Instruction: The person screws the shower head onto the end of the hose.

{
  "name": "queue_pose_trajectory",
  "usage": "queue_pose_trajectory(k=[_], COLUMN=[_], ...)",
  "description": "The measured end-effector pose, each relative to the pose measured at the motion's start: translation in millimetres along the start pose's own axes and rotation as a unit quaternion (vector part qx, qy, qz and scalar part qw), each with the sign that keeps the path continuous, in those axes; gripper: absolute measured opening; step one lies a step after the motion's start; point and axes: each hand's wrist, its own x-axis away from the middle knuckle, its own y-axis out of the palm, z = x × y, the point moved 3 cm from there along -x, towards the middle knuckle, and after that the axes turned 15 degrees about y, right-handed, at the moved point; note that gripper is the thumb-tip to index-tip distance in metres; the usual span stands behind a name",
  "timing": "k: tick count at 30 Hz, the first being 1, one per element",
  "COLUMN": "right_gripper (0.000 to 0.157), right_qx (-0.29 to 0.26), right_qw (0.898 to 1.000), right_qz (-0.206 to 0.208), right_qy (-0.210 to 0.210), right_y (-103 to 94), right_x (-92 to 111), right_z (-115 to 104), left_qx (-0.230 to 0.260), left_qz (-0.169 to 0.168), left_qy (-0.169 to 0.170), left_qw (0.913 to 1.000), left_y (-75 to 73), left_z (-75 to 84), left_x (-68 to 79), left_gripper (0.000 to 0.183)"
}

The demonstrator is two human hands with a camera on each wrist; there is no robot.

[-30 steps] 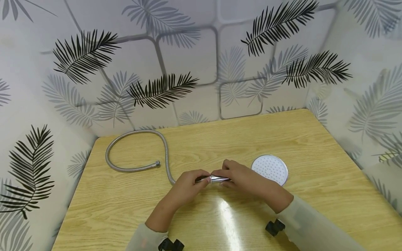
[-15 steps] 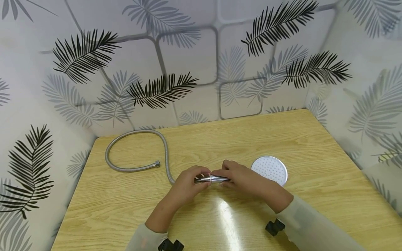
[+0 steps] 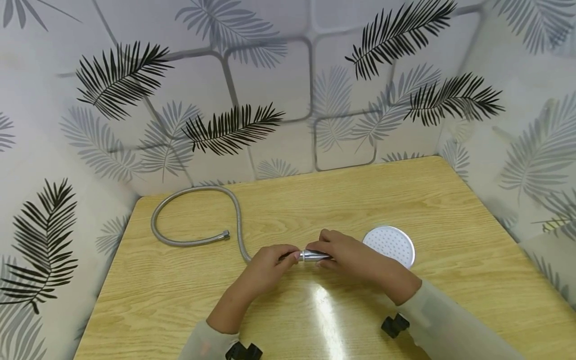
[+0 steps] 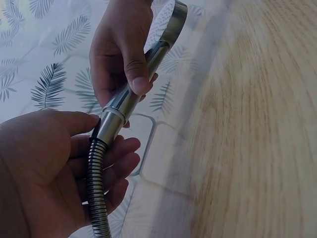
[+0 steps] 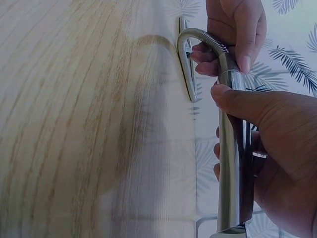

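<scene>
A chrome hand shower is held level over the table, its round white spray face (image 3: 389, 246) tilted up on the right. My right hand (image 3: 346, 254) grips its handle (image 5: 229, 173), thumb along the top and fingers wrapped round the underside. At the handle's lower end sits the hose's cone-shaped nut (image 4: 109, 128), right against the handle's collar. My left hand (image 3: 269, 267) pinches this nut between thumb and fingers. From there the ribbed metal shower hose (image 3: 238, 215) runs over the left palm and away to the left.
The hose lies in a wide loop on the wooden table (image 3: 405, 190), and its free end nut (image 3: 226, 234) points right. Leaf-patterned walls (image 3: 270, 75) stand behind the table and at both sides. A black strap mount (image 3: 395, 325) sits at the right wrist.
My left fingers loosened round the nut half a second ago, baring it, and have closed on it again. The hand shower has shifted slightly right; the hose loop lies unchanged.
</scene>
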Motion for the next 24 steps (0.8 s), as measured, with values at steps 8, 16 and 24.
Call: queue_pose_trajectory(k=[8, 16, 24], right_gripper=[0.033, 0.032, 0.033], right_qx=[-0.004, 0.002, 0.012], right_qw=[1.000, 1.000, 0.999], right_qz=[-0.002, 0.013, 0.022], right_qy=[0.003, -0.017, -0.025], right_y=[1.2, 1.3, 1.7], right_x=[-0.5, 0.6, 1.8], right_z=[2.3, 4.1, 5.3], left_qx=[-0.004, -0.006, -0.028], left_qz=[0.009, 0.032, 0.026], left_qy=[0.008, 0.024, 0.027], left_qw=[0.9999, 0.9992, 0.9989], left_y=[1.2, 0.3, 1.4], left_z=[0.6, 3.1, 3.5], left_x=[-1.4, -3.2, -3.7], left_gripper=[0.034, 0.023, 0.027])
